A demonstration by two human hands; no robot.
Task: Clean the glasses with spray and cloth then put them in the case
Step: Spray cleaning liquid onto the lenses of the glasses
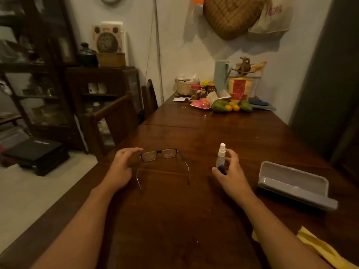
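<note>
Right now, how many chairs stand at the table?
2, both along the left edge of the table: the near chair beside its middle, the far chair closer to the wall. Others may be out of view.

Dim room, pale wall, dark wooden cabinet, long wooden table

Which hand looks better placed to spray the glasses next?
The right hand, I'd say. Its fingers already curl round the bottle, which stands upright just beside the glasses. The left hand is holding the frame by one lens, so it can steady them.
</note>
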